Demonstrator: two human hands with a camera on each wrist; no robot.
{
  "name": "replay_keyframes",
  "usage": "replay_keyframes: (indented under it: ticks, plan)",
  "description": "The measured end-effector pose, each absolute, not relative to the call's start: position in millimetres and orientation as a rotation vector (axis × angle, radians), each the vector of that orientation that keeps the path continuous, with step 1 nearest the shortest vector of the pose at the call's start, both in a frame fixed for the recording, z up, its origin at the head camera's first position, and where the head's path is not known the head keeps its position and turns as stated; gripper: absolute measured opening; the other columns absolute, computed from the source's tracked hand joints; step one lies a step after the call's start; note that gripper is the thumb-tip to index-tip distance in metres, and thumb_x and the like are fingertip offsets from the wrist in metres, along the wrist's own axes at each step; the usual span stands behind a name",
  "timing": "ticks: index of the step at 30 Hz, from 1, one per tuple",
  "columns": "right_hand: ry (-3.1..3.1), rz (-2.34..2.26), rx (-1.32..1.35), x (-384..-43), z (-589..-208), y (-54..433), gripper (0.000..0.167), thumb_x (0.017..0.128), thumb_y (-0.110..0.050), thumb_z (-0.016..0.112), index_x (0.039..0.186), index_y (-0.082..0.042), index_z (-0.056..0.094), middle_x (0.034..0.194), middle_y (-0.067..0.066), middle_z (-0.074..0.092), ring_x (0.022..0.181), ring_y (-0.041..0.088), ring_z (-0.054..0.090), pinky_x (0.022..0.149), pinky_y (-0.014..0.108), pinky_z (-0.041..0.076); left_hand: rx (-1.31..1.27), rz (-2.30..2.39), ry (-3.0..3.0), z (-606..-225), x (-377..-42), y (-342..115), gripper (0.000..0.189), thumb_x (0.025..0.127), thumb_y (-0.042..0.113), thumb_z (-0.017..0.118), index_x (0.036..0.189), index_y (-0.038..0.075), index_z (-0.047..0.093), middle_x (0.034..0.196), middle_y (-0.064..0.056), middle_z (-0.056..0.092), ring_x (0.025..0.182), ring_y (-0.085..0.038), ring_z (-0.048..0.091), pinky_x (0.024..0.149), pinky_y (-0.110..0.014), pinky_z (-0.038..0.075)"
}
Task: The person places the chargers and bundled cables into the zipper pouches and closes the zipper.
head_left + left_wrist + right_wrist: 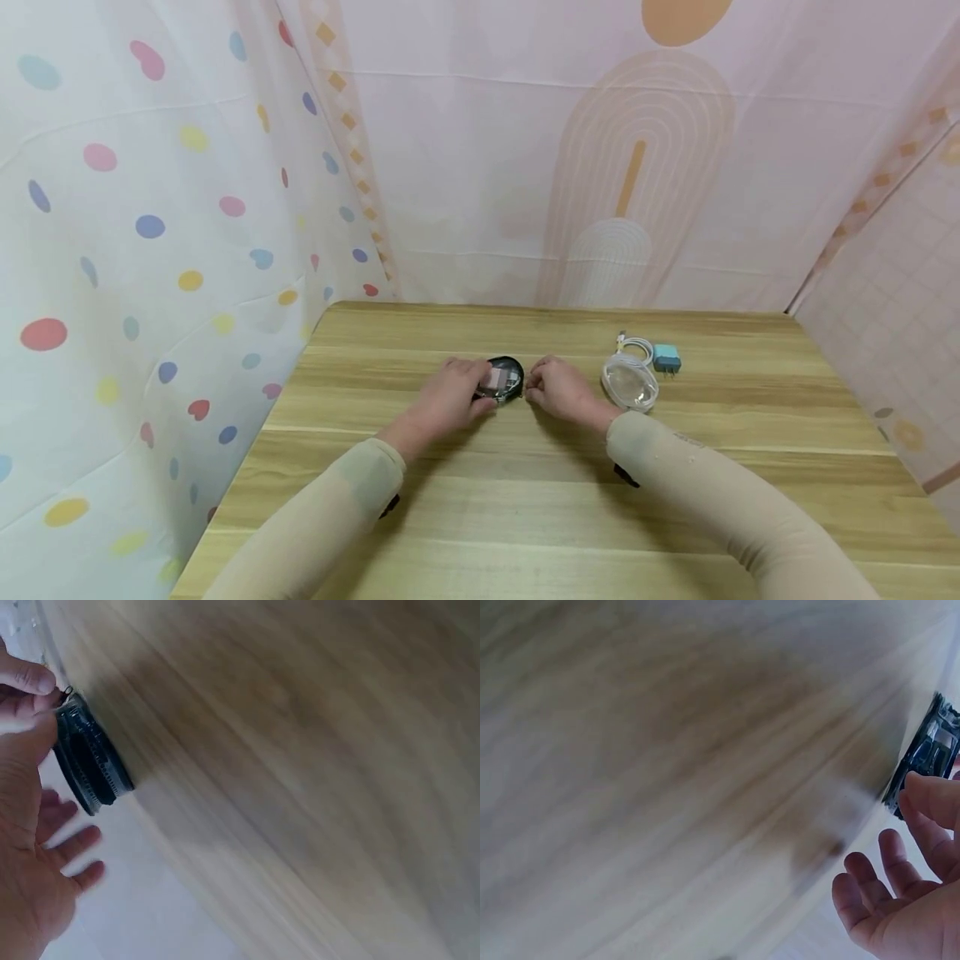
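Case (506, 379) flat, clear face upward, long axis unclear

Two hands (450, 393) (561, 390); one case (506, 379); one charger (666, 358); one cable bundle (628, 360)

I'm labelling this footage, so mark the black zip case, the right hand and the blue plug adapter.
Black zip case (506, 378): head view, on its top face.
Right hand (561, 390): head view, on the back of the hand.
Blue plug adapter (667, 358): head view, on its body.
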State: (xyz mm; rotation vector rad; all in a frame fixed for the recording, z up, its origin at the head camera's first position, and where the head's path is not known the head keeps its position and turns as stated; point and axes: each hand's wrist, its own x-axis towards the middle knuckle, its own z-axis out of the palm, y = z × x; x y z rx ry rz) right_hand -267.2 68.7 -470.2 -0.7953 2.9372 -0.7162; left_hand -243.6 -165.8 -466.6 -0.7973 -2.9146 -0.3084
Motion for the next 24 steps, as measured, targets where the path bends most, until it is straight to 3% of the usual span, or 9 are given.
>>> replay_keyframes:
  ticks: [3, 10, 19, 24]
  plan:
    - [2.927, -0.721, -0.767, -267, -469, 71, 0.004, 0.094, -0.011, 0.080, 0.091, -0.009, 0.079, 0.114, 0.013, 0.074, 0.111, 0.030, 0.071, 0.099, 0.046, 0.060, -0.632, -0.396, -2.944, -468, -247, -167, 0.058, 0.098, 0.044, 0.078, 0.137, 0.004, 0.063, 0.130, -0.017, 0.075, 0.125, -0.038, 0.069, 0.116, -0.055, 0.048]
    - [2.921, -0.660, -0.775, -265, -468, 72, 0.005, 0.094, -0.016, 0.080, 0.093, -0.011, 0.081, 0.115, 0.009, 0.075, 0.108, 0.026, 0.073, 0.097, 0.045, 0.061, -0.367, -0.607, -3.038, -463, -252, -167, 0.067, 0.097, 0.047, 0.077, 0.145, 0.002, 0.063, 0.137, -0.019, 0.072, 0.128, -0.038, 0.068, 0.111, -0.053, 0.054]
    - [2.917, -0.535, -0.842, -261, -467, 74, 0.007, 0.097, -0.020, 0.078, 0.096, -0.013, 0.080, 0.105, 0.006, 0.078, 0.094, 0.022, 0.074, 0.087, 0.042, 0.063, -0.228, -0.875, -3.102, -458, -254, -166, 0.068, 0.097, 0.042, 0.079, 0.146, -0.002, 0.061, 0.144, -0.022, 0.068, 0.136, -0.037, 0.063, 0.115, -0.051, 0.052]
    - [2.886, -0.437, -0.924, -262, -467, 79, 0.010, 0.098, -0.020, 0.078, 0.102, -0.011, 0.081, 0.110, 0.006, 0.078, 0.101, 0.024, 0.076, 0.091, 0.043, 0.064, -0.191, -0.922, -3.117, -457, -256, -166, 0.062, 0.099, 0.036, 0.078, 0.144, -0.002, 0.062, 0.143, -0.021, 0.068, 0.134, -0.036, 0.064, 0.115, -0.050, 0.053]
